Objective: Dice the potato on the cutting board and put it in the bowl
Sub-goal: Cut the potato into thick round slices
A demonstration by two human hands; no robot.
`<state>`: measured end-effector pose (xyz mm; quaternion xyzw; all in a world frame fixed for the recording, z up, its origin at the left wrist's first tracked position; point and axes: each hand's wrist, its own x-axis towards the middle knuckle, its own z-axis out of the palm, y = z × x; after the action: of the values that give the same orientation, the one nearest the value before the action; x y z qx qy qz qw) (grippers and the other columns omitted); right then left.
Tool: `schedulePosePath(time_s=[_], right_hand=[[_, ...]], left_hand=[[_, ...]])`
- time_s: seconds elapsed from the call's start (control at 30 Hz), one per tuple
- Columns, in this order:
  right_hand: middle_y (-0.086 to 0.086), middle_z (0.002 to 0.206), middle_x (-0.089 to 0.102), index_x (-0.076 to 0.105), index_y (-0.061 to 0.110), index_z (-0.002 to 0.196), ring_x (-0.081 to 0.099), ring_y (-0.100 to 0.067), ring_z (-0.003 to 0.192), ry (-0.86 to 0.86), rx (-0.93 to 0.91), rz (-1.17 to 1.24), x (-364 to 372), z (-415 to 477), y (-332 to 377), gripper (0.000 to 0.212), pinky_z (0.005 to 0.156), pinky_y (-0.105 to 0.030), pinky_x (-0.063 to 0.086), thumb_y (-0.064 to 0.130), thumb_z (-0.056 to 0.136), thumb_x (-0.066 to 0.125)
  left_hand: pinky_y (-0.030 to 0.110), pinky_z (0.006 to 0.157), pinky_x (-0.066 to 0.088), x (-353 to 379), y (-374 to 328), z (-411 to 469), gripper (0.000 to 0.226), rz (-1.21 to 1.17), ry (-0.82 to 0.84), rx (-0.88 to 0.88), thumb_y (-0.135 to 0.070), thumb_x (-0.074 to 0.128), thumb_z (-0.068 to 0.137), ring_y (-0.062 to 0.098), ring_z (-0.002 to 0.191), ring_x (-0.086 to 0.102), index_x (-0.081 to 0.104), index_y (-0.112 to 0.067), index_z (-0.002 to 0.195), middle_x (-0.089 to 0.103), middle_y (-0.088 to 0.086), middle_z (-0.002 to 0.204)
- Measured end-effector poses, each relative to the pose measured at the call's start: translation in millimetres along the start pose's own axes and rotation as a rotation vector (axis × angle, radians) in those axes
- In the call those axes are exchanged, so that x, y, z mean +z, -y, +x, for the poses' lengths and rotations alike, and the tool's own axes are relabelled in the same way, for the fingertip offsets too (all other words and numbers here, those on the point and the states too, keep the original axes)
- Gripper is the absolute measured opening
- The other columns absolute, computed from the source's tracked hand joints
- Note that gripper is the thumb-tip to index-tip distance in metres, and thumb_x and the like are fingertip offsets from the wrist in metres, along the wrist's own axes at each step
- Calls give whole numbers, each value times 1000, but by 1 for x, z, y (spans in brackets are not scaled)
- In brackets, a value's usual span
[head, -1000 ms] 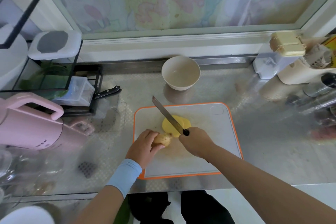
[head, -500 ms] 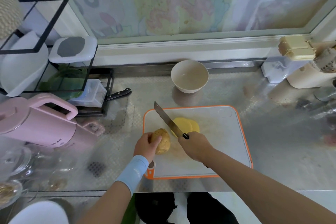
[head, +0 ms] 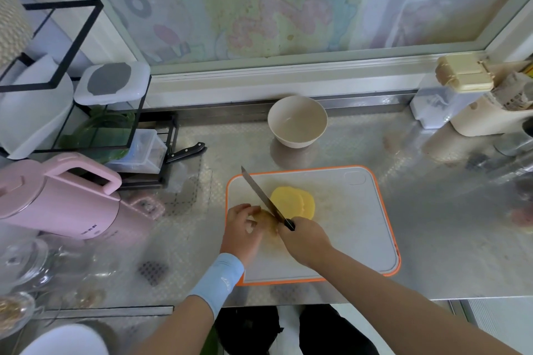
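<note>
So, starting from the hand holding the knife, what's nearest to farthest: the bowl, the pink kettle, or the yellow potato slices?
From the right hand, in the head view:
1. Potato slices, just beyond it on the board.
2. Bowl, farther back, past the board.
3. Pink kettle, far off to the left.

Two potato slices point(head: 292, 200), one uncut potato piece point(head: 266, 220), one bowl point(head: 297, 121), one cutting board point(head: 346, 225), two knives point(head: 259, 193) and one kettle point(head: 57, 199) are counted.

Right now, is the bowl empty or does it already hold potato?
Empty. The bowl shows only a bare pale inside, no pieces; the yellow potato slices lie on the cutting board beside the knife.
</note>
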<state>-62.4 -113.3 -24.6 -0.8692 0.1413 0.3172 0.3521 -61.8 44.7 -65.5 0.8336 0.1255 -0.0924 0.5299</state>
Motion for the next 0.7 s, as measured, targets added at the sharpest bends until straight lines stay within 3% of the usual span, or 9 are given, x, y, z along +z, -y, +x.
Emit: schedulePosePath(time_s=[0.07,0.13,0.2,0.37,0.5,0.7], right_hand=[[0,68,53,53,17,76,49,-19,60,-6,14,71,1,3,1,32,51,-28,36,41,95,45],[0,69,53,53,17,76,49,-19,60,-1,16,115,0,5,2,32,51,-27,35,41,96,45],[0,68,53,52,18,74,49,-18,60,17,4,113,-1,7,3,32,50,-27,34,42,96,45],[1,69,54,50,20,75,49,-18,60,60,-33,37,-4,11,4,29,50,-27,35,41,95,46],[-2,74,57,52,18,80,51,-18,62,75,-45,-44,-10,12,3,29,52,-29,41,41,95,44],[-3,70,50,42,17,70,47,-21,60,28,-87,-250,-31,-6,6,33,50,-28,35,36,97,40]], left_hand=[[24,87,52,-3,6,-1,39,103,87,126,-2,56,87,4,99,58,58,-22,120,39,-9,128],[22,90,50,-9,12,0,44,355,115,268,-4,60,87,4,107,52,55,-18,128,36,-10,130],[25,93,47,-14,13,3,44,562,55,454,-10,70,82,11,112,46,59,-17,123,43,-3,127],[27,79,51,-17,8,8,37,653,81,860,7,71,73,19,102,51,66,-17,101,59,-1,109],[24,75,49,-17,10,10,41,675,76,918,7,72,68,20,98,52,63,-18,100,60,0,106],[29,87,47,-9,13,25,24,696,71,992,2,68,82,21,98,54,67,-10,102,62,4,102]])
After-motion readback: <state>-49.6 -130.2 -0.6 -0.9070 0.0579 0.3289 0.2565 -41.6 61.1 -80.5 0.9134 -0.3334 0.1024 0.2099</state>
